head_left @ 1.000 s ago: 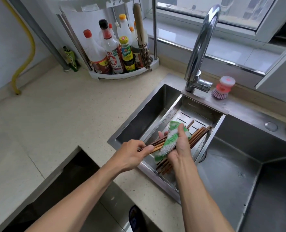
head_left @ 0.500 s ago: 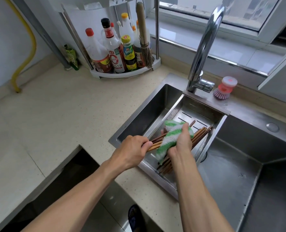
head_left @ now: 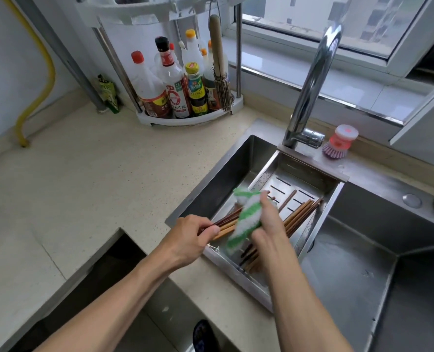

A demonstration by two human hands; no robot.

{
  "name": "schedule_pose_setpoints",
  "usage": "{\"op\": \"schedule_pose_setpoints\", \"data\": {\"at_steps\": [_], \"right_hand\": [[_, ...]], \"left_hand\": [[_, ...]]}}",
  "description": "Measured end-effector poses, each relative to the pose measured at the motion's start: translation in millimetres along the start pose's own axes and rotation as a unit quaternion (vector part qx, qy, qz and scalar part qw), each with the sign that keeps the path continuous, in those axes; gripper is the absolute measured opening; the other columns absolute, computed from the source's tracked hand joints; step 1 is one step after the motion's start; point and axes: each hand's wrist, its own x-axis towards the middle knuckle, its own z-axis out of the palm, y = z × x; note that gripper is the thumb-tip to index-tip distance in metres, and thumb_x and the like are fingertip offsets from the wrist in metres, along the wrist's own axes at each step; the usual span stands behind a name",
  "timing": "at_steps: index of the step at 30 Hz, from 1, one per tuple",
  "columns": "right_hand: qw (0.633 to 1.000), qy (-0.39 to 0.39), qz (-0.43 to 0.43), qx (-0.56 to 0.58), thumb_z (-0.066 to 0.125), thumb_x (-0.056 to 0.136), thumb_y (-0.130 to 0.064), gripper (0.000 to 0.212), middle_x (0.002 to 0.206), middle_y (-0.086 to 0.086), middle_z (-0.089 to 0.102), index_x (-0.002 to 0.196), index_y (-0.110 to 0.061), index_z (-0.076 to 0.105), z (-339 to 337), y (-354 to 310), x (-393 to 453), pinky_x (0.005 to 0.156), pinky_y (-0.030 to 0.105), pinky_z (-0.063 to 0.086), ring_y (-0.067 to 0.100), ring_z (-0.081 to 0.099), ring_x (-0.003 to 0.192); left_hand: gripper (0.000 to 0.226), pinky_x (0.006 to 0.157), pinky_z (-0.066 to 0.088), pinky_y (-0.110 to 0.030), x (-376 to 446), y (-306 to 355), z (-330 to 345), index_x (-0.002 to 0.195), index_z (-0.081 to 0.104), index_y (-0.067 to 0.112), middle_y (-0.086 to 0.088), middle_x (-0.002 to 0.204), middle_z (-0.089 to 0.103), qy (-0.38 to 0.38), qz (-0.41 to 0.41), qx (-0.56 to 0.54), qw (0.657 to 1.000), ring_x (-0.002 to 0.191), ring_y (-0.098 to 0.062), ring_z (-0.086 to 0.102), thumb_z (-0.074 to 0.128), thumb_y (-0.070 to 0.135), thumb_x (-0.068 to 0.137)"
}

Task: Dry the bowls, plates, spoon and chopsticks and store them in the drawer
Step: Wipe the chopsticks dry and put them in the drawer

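Your speckled beige worktop (head_left: 79, 189) fills the left of the frame, the steel sink (head_left: 363, 262) the right. At centre, your left hand (head_left: 188, 237) grips a chopstick bundle (head_left: 226, 226), its long axis running lower left to upper right. Your right hand (head_left: 268, 224) clasps a green-and-white cloth (head_left: 244, 222) around it. Bottle labels stay unreadable.

The cloth (head_left: 246, 219) in my right hand (head_left: 270, 224) covers the middle of the chopsticks (head_left: 297, 215) I hold. My right fingers are hidden beneath it, and my left hand (head_left: 188, 237) hides their near ends
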Motion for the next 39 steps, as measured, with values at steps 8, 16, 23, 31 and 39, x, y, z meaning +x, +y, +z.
{"op": "schedule_pose_setpoints", "data": {"at_steps": [8, 16, 23, 31, 39], "right_hand": [[0.997, 0.035, -0.063, 0.041, 0.059, 0.098, -0.039, 0.035, 0.111, 0.018, 0.070, 0.110, -0.007, 0.059, 6, -1, -5, 0.092, 0.054, 0.056, 0.032, 0.070, 0.094], [0.999, -0.009, -0.052, 0.000, 0.052, 0.098, -0.046, 0.045, 0.127, 0.019, 0.062, 0.124, -0.009, 0.055, 3, -6, 3, 0.097, 0.049, 0.049, 0.032, 0.064, 0.106], [0.999, 0.003, -0.030, -0.036, 0.071, 0.087, -0.030, 0.039, 0.107, 0.017, 0.072, 0.115, -0.005, 0.061, 24, 28, -21, 0.083, 0.047, 0.059, 0.031, 0.070, 0.095], [0.996, 0.003, -0.066, -0.054, 0.064, 0.094, -0.028, 0.028, 0.099, 0.014, 0.074, 0.108, -0.005, 0.062, 34, 16, -35, 0.068, 0.037, 0.060, 0.025, 0.073, 0.080], [0.994, -0.078, -0.052, -0.064, 0.067, 0.091, -0.025, 0.033, 0.107, 0.023, 0.072, 0.113, 0.000, 0.062, 34, 21, -36, 0.089, 0.051, 0.057, 0.033, 0.071, 0.091]], "left_hand": [[0.028, 0.055, 0.044, -0.029, 5, -6, -7, 0.081, 0.071, 0.022, 0.005, 0.064, 0.060, 0.005, -0.001, -0.001, 1.000, 0.056, -0.008, 0.051, 0.055, 0.035, 0.101], [0.029, 0.054, 0.042, -0.032, -2, -5, -11, 0.082, 0.073, 0.018, 0.003, 0.060, 0.056, 0.011, -0.001, -0.044, 0.999, 0.055, -0.011, 0.050, 0.056, 0.034, 0.099], [0.036, 0.050, 0.034, -0.023, 4, 6, -7, 0.069, 0.065, 0.018, 0.007, 0.055, 0.052, 0.052, 0.013, 0.025, 0.998, 0.049, -0.005, 0.044, 0.053, 0.031, 0.101], [0.041, 0.052, 0.035, -0.027, -1, 10, -11, 0.063, 0.063, 0.012, 0.004, 0.054, 0.051, 0.069, 0.015, -0.010, 0.997, 0.047, -0.006, 0.042, 0.055, 0.026, 0.101], [0.034, 0.041, 0.039, -0.024, -9, 7, -15, 0.083, 0.063, 0.006, -0.012, 0.073, 0.068, 0.004, -0.041, -0.176, 0.984, 0.044, -0.016, 0.053, 0.046, 0.025, 0.105]]}}
